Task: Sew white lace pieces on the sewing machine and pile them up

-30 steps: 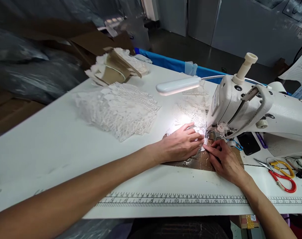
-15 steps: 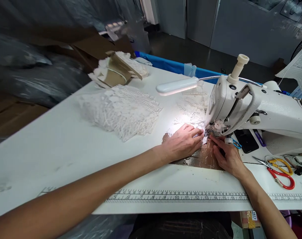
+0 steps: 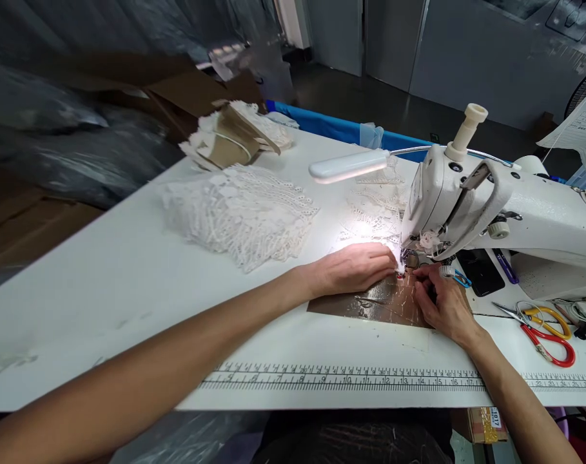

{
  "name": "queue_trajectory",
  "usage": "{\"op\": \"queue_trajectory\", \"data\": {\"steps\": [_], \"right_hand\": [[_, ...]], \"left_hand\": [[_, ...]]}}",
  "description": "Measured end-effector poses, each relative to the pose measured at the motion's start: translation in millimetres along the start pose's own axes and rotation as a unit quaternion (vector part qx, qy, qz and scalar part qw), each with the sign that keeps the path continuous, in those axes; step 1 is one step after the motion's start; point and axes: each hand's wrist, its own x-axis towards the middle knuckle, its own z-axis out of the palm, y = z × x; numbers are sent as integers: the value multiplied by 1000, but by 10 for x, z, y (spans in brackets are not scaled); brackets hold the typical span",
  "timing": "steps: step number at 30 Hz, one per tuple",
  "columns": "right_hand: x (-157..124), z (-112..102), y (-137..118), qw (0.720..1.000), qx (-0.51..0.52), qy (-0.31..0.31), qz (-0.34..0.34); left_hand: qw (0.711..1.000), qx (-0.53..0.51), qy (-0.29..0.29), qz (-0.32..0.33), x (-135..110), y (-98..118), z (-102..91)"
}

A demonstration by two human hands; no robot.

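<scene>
My left hand (image 3: pixel 355 269) lies on a small piece of white lace (image 3: pixel 398 260) right at the presser foot of the white sewing machine (image 3: pixel 496 212), its fingers pressed together on the lace. My right hand (image 3: pixel 440 303) rests on the brown taped patch (image 3: pixel 370 304) of the table, fingertips pinched at the lace edge just in front of the needle. More lace (image 3: pixel 374 216) trails behind the foot under the lamp's glare.
A heap of white lace pieces (image 3: pixel 244 212) lies left of the machine, with a cardboard-wrapped bundle (image 3: pixel 232 135) behind it. A white lamp (image 3: pixel 348 165) hangs over the work. Red and yellow scissors (image 3: pixel 546 332) lie at the right. A printed ruler (image 3: pixel 370 379) runs along the near table edge.
Both hands have slid toward the presser foot, carrying the lace under it. My left hand's fingers have drawn together and more of the brown patch shows behind it.
</scene>
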Motion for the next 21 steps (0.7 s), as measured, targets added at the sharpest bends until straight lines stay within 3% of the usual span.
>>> {"op": "queue_trajectory", "data": {"steps": [5,11,21], "right_hand": [[1,32,-37,998,-51,-28,-28],[44,89,-84,989,-129,-63,-36],[-6,34,-119,992,-80,-83,-45]], "left_hand": [[992,-70,63,-82,14,44,7],[993,-59,90,-52,31,78,29],[999,48,-20,15,-7,42,14]]}}
